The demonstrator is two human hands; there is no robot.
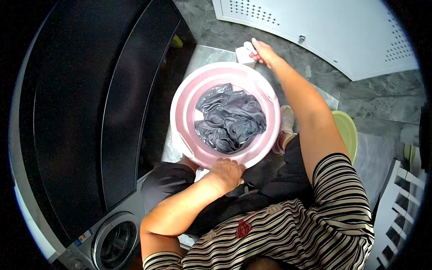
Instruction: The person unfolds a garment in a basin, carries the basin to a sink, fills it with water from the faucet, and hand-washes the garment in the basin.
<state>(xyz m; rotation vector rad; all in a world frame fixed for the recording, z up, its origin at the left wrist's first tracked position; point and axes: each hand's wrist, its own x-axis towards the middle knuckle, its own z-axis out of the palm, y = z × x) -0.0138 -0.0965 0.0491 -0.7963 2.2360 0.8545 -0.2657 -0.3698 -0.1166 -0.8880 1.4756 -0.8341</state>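
Note:
A round pink basin (pixel 182 101) stands on the floor between my legs, with dark grey wet-looking clothes (pixel 231 114) heaped inside it. My left hand (pixel 225 174) is closed over the basin's near rim, fingers curled on the edge. Beyond the far rim, my right hand (pixel 264 52) reaches out and pinches a small white rounded piece (pixel 249 47). This piece is right at the top of a white container (pixel 244 56); whether it is a lid or a scoop, I cannot tell. The container's lower part is hidden behind the basin.
Tall glossy black panels (pixel 76 103) rise along the left, with a front-loading washing machine (pixel 116 238) at lower left. A white perforated metal panel (pixel 310 27) is at the far side. A green basin (pixel 345 132) and a white slatted rack (pixel 398 202) are on the right.

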